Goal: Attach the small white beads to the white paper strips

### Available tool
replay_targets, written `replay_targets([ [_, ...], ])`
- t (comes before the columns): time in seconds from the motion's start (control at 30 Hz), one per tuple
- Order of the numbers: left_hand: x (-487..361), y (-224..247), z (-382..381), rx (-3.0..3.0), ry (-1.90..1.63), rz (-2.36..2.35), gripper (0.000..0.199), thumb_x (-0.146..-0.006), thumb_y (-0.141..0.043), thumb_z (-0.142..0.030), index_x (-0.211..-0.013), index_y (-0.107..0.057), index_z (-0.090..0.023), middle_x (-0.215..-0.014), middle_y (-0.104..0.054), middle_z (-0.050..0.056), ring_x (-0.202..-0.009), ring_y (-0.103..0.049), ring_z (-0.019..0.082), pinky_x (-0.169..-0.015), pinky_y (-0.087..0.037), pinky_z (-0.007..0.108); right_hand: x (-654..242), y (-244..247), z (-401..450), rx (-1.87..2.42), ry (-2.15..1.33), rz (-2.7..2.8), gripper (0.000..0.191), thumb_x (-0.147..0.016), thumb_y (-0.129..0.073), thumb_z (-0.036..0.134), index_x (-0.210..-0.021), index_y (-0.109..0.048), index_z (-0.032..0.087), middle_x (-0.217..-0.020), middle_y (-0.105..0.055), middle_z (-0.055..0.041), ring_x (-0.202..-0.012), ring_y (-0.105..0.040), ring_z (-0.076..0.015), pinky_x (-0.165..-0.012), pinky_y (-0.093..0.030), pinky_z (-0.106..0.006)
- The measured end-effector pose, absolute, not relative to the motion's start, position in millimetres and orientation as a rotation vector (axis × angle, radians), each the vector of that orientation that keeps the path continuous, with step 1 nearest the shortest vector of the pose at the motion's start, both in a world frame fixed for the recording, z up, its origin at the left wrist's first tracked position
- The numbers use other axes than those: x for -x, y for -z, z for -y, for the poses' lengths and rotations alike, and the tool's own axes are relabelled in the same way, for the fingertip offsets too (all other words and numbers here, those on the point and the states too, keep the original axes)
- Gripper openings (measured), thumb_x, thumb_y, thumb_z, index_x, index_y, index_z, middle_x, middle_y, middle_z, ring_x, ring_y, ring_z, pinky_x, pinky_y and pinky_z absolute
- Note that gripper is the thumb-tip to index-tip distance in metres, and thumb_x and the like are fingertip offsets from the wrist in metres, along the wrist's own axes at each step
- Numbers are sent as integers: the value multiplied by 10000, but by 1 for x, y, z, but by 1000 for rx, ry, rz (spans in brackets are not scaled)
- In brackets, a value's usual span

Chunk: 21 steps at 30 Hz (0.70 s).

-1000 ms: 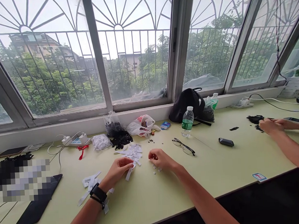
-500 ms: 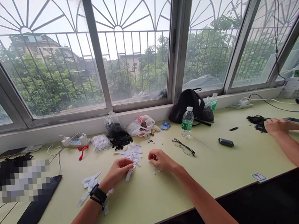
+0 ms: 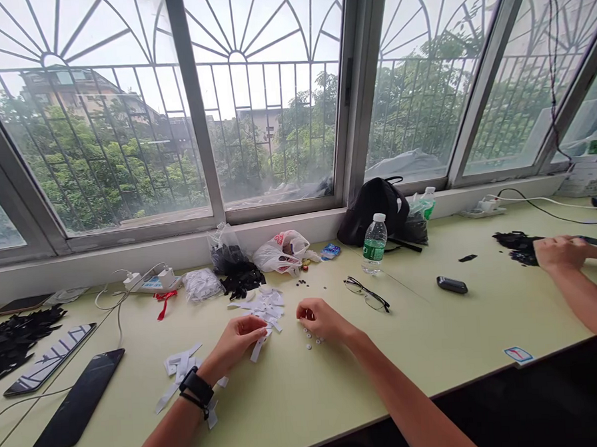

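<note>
My left hand (image 3: 238, 340) is closed, with a white fabric strip (image 3: 258, 349) pinched between thumb and fingers, its end hanging down toward the table. A pile of white strips (image 3: 263, 304) lies just beyond that hand, and more loose strips (image 3: 182, 364) are spread around my left wrist. To the right, my right hand (image 3: 323, 320) rests low over the table, its thumb and forefinger curled together. What it may hold at the tips is too small to make out. Several small white buttons (image 3: 309, 346) lie beneath and beside its fingers.
A plastic bottle (image 3: 374, 243), eyeglasses (image 3: 366, 293) and a black case (image 3: 452, 285) stand or lie to the right. Dark phones (image 3: 80, 402) and cables are at the left. Bags (image 3: 281, 252) line the window side. Another person's hand (image 3: 560, 253) is by black strips at far right.
My two hands look the same as before. The other person's hand at far right has shifted slightly to the right.
</note>
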<state>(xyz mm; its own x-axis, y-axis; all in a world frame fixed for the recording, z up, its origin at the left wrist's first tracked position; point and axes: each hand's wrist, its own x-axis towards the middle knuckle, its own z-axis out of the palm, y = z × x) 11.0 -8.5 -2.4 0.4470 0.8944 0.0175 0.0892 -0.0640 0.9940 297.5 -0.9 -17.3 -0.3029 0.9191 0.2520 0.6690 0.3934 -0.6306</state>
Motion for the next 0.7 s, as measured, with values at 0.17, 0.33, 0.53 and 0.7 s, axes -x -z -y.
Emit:
replay_targets([
  [0.17, -12, -1, 10, -1487, -824, -912, 353, -760, -835, -446, -978, -792, -171, -930, -773, 69, -818, -663, 197, -705, -466, 264, -298, 19, 1, 1351, -567, 2087, 166, -763, -568, 86, -814, -693, 183, -832, -692, -24, -702, -609, -147, -637, -449, -224],
  [0.33, -11, 1, 9, -1483, -818, -904, 338, -776, -830, -435, -984, -786, -172, -921, -764, 56, -799, -645, 179, -691, -439, 245, -298, 19, 1, 1326, -539, 2107, 194, -761, -556, 69, -817, -701, 186, -821, -673, -20, -700, -599, -145, -638, -444, -223],
  [0.53, -11, 6, 6, -1497, -819, -889, 329, -801, -816, -435, -985, -782, -165, -889, -758, 52, -771, -627, 165, -672, -416, 239, -297, 18, 2, 1317, -523, 2103, 195, -758, -553, 64, -814, -699, 181, -821, -669, -25, -693, -593, -145, -632, -441, -227],
  [0.7, -11, 5, 6, -1515, -814, -893, 335, -802, -811, -439, -994, -783, -166, -916, -768, 63, -796, -648, 183, -688, -435, 251, -298, 19, 1, 1317, -529, 2106, 201, -753, -554, 60, -814, -702, 181, -820, -669, -24, -692, -595, -146, -635, -442, -231],
])
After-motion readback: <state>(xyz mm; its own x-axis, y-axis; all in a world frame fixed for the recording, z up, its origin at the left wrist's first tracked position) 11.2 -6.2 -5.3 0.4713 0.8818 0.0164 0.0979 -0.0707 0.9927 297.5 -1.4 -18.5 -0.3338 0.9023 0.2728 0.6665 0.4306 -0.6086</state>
